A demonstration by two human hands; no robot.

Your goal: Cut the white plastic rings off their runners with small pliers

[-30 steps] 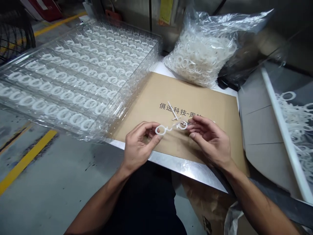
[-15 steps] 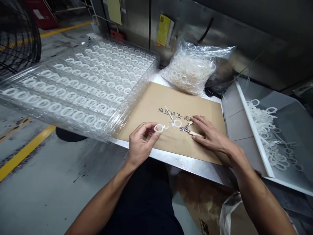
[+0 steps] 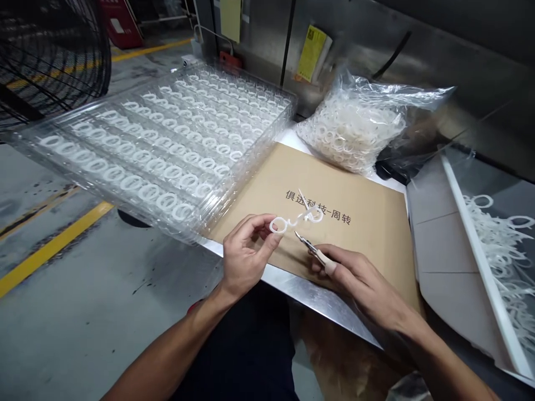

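Observation:
Between thumb and fingers, my left hand (image 3: 249,252) pinches one end of a white plastic moulded piece (image 3: 279,225), made of two rings joined by thin runners with a stem sticking up. The piece is held over a brown cardboard sheet (image 3: 355,239) with printed characters. My right hand (image 3: 349,273) is wrapped round small nippers (image 3: 314,252) with pale handles. Their metal tip points up and left, just below the runner and apart from it. Part of the handles is hidden inside the fingers.
At left a clear plastic tray (image 3: 200,220) holds rows of white rings. Behind the cardboard sits a clear bag (image 3: 351,122) full of rings. A bin (image 3: 487,267) with loose white pieces stands at right. A fan (image 3: 54,61) is at far left.
The nippers, earlier lying spread under my right fingers on the cardboard, are now gripped in that hand, turned towards the piece. My left hand keeps its hold. The view has swung left.

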